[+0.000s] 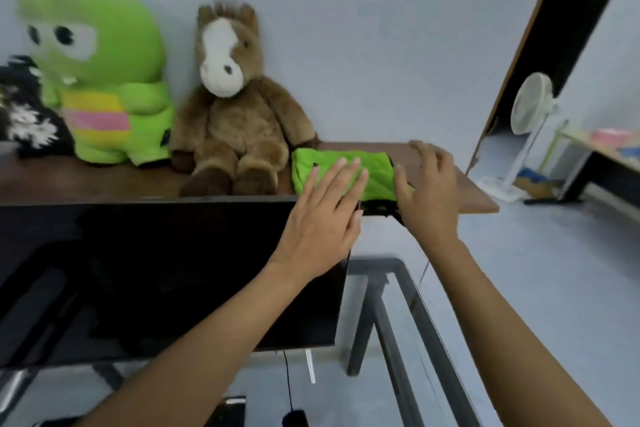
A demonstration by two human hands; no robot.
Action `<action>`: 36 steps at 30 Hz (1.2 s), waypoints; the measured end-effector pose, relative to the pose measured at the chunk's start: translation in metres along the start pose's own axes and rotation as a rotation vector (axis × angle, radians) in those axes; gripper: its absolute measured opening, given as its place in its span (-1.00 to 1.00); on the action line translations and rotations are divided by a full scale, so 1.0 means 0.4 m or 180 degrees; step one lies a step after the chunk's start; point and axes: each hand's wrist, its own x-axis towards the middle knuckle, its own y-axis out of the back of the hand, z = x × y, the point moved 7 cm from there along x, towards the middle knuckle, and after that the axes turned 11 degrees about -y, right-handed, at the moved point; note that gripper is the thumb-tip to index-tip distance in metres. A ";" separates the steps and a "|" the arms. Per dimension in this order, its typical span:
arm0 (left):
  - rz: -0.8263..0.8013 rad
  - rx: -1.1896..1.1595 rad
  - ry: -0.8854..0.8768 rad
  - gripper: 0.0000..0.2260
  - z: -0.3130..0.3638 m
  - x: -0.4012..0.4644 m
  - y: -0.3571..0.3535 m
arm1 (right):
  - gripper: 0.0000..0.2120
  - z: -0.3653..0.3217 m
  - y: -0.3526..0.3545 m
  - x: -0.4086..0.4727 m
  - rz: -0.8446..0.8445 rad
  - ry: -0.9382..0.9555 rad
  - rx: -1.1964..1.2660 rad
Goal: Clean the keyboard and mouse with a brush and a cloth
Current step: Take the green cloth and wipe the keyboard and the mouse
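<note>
Both hands up at the shelf (450, 180) behind the monitor (156, 270), reaching for the green cloth (349, 166). The cloth sits folded on the shelf, at 3 o'clock from the brown horse toy (235, 107), just beside its foot. Something dark lies under the cloth's near edge; can't tell what.

Left hand (325, 215): fingers straight and together, flat over the cloth's near-left part, holding nothing. Contact or hover, can't tell. Right hand (429, 194): fingers spread wide at the cloth's right end, empty. No grasp closed.

Green frog toy (100, 80) at 9 o'clock from the horse, irrelevant. Fan (530, 107) on the floor far off at 3 o'clock.

Progress, my read: very early. Cloth not picked up. No brush in view. Keyboard not in view. A small dark thing on a cable (294, 418) hangs at 6 o'clock near the frame's bottom edge; could be the mouse, too small to say. No sign of any cleaning done.

Left: grab cloth, find brush, brush keyboard and mouse, wipe both.
</note>
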 end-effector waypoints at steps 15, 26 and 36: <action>-0.0211 0.0462 0.0658 -0.64 -0.087 -0.078 -0.033 | 0.04 0.056 -0.324 0.057 -0.2322 -0.1175 -0.1624; -0.0489 -0.0095 0.0662 -0.57 -0.099 -0.084 -0.009 | -0.64 0.000 -0.280 0.125 -0.1902 -0.1671 0.0048; 0.0286 -0.0242 0.1506 -0.59 -0.309 -0.211 0.281 | -0.67 -0.392 -0.105 0.127 -0.1747 -0.0974 0.2715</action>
